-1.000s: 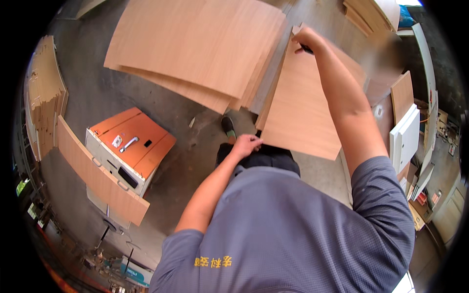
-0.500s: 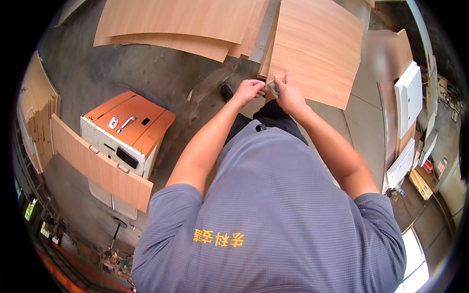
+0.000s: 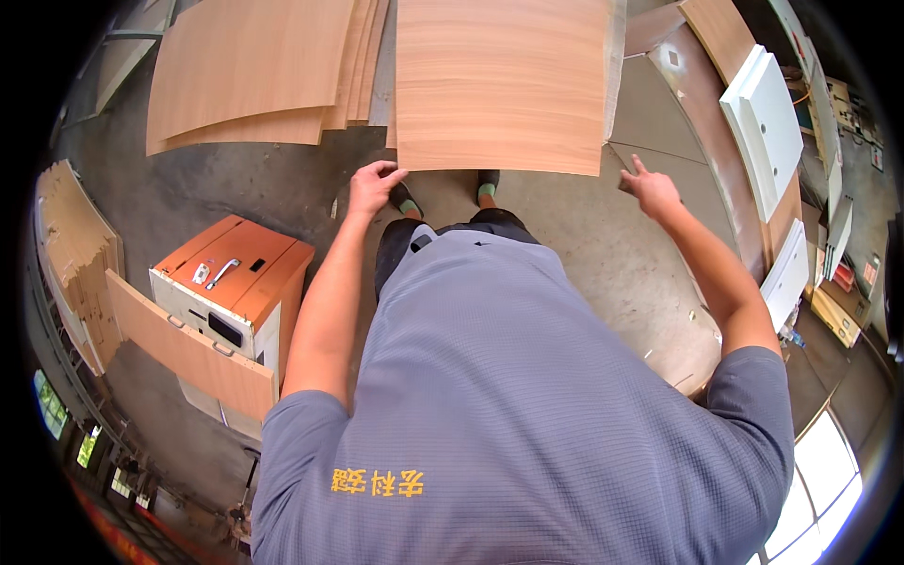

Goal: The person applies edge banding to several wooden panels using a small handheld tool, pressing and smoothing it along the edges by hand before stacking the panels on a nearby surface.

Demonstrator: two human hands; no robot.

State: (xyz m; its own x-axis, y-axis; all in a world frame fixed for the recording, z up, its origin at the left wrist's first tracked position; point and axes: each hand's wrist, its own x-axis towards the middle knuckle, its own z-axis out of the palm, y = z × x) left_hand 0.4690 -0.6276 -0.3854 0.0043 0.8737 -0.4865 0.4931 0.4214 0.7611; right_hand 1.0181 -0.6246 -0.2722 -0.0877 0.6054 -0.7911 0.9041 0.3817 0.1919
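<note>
A light wood-grain panel (image 3: 504,89) lies flat at the top centre, its near edge facing me. My left hand (image 3: 373,188) is closed at the panel's near left corner, thumb and fingers pinched together there. To the right of the panel and apart from it is my right hand (image 3: 653,190). Its index finger points out while the other fingers curl round a small dark flat piece (image 3: 625,184), mostly hidden and too small to name.
More wood-grain panels (image 3: 250,71) are stacked at the upper left. An orange-topped cabinet (image 3: 235,268) holds a handle (image 3: 222,273); a drawer-front board (image 3: 188,344) leans against it. White panels (image 3: 767,132) stand at the right. My feet (image 3: 405,201) are below the near edge.
My hands have parted: the right moved right, away from the panel's corner, and the left moved left. In view, the panel now lies squarely before me, further left.
</note>
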